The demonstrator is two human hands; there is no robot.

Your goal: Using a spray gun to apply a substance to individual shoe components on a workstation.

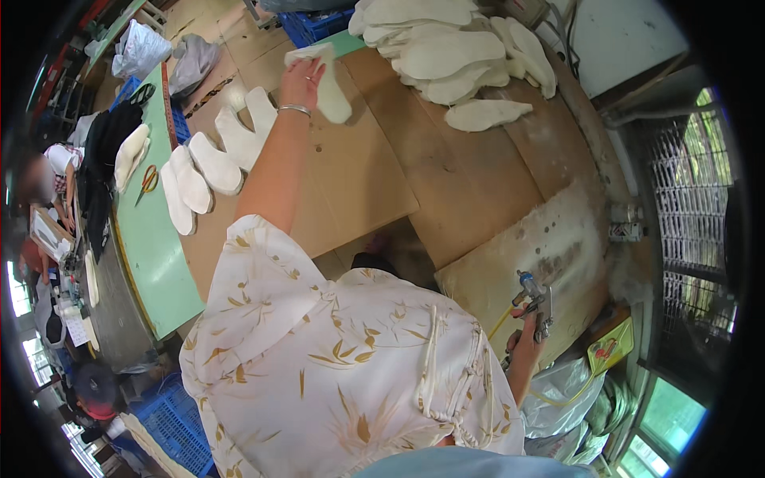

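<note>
My left hand [301, 83] reaches to the far side of the cardboard-covered table, its fingers closed on the top of a cream insole [333, 99]. A metal bangle circles that wrist. Left of it, several white insoles [215, 165] lie in a row on the cardboard. Low on the right, my right hand [522, 347] grips a spray gun [532, 299] with a blue-grey top and a yellow hose [501, 322]. The gun is above a stained, whitish board [550, 247]. Part of the right hand's grip is hidden.
A large pile of insoles [450, 56] stands at the far right, one lying apart. Orange-handled scissors [148, 182] and more insoles [131, 155] lie on a green tabletop [159, 271]. Blue crates [175, 426] and plastic bags [562, 394] flank me. People work at the left.
</note>
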